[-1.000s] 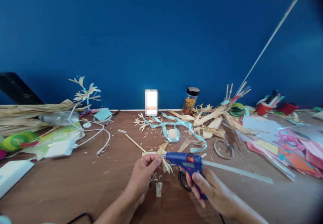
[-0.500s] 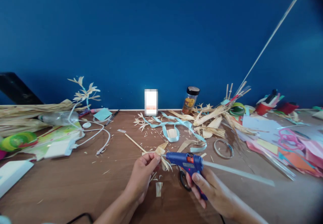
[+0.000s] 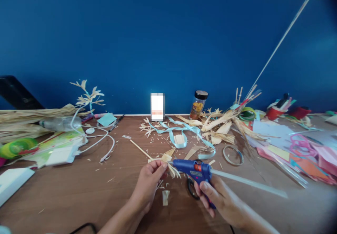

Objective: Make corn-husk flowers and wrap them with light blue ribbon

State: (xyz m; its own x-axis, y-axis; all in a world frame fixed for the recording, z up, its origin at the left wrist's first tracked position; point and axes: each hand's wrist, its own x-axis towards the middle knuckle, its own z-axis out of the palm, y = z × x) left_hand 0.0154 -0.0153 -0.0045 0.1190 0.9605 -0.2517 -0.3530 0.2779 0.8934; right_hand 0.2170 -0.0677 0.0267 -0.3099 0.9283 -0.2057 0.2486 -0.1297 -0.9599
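Note:
Between thumb and fingers, my left hand (image 3: 151, 177) pinches a dried corn husk piece (image 3: 167, 158) with thin pale strips hanging from it. My right hand (image 3: 214, 195) is wrapped round the handle of a blue hot glue gun (image 3: 193, 169). The gun's nozzle points left and meets the husk by my left fingertips, though I cannot tell whether it touches. A long translucent glue stick (image 3: 250, 182) sticks out of the gun's back. Partly hidden behind my right hand is a black scissors handle (image 3: 192, 188). A thin stick (image 3: 140, 149) lies just beyond my left hand.
Light blue ribbon (image 3: 181, 130) curls across the table's middle. A black-lidded jar (image 3: 198, 104) stands at the wall, with corn husks (image 3: 221, 123) beside it. Tape ring (image 3: 233, 155) and coloured papers (image 3: 310, 163) lie right; white cable (image 3: 105, 132) and plastic bottle (image 3: 61, 123) left.
The glue gun has tilted very slightly, its glue stick end dipping a little. The husk at my left fingertips has shifted slightly. Both hands stay almost in place.

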